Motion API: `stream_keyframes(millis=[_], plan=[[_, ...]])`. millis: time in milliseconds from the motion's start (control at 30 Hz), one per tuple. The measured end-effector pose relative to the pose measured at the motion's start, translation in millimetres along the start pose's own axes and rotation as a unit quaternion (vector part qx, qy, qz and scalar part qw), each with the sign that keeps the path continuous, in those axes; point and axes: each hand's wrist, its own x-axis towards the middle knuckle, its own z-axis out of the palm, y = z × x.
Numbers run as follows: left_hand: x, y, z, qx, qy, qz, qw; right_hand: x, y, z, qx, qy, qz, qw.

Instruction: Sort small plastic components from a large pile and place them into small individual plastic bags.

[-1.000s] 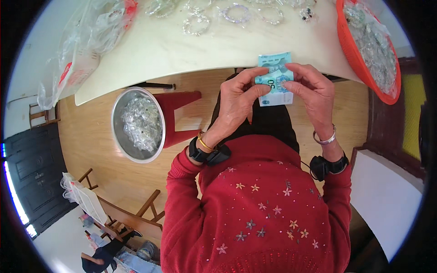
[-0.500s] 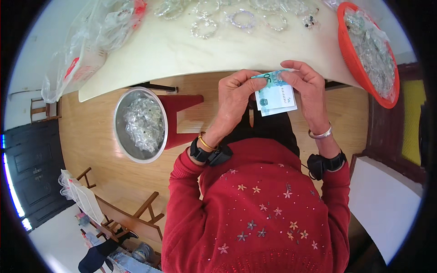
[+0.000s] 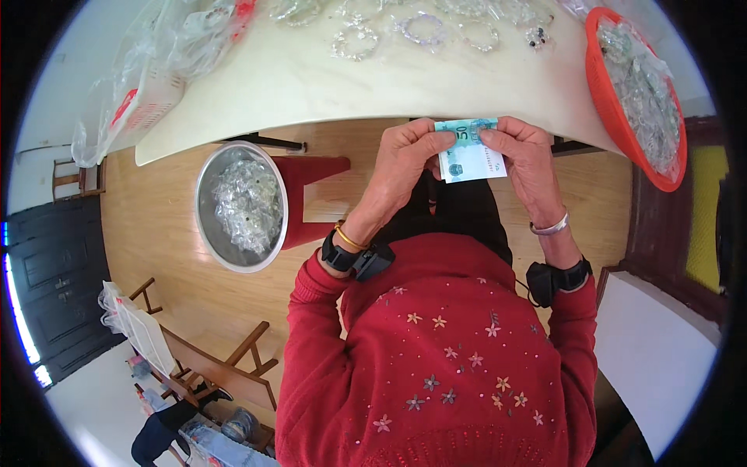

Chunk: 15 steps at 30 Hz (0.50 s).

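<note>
The head camera is looking steeply down from the wearer's head. The sweater [image 3: 436,327] is filling the lower middle at close range, the left hand [image 3: 408,152] and right hand [image 3: 527,159] are showing above the centre, and the table [image 3: 296,89] is crossing the top. The fisheye lens is bowing the table's near edge, tilting the door [image 3: 58,272] at the left rim and leaving the corners black.

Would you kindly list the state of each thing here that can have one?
Left hand, pinching the note's left side
Right hand, pinching its right side
Blue-green banknote, held between both hands
Metal bowl, holding clear plastic packets
Orange-red basket, filled with clear plastic packets
Lavender bracelet, lying in a ring on the table
</note>
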Motion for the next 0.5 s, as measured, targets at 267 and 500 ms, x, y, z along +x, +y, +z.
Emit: stream_keyframes(millis=[267,500], plan=[[1.4,-1.9,1.8,0.001,0.01,0.074,0.997,1.0,4.3,0.8,-0.035,-0.012,-0.004,0.999],[1.4,9.3,0.9,0.056,-0.011,0.066,0.996,-1.0,6.5,9.0,-0.069,-0.021,-0.005,0.997]])
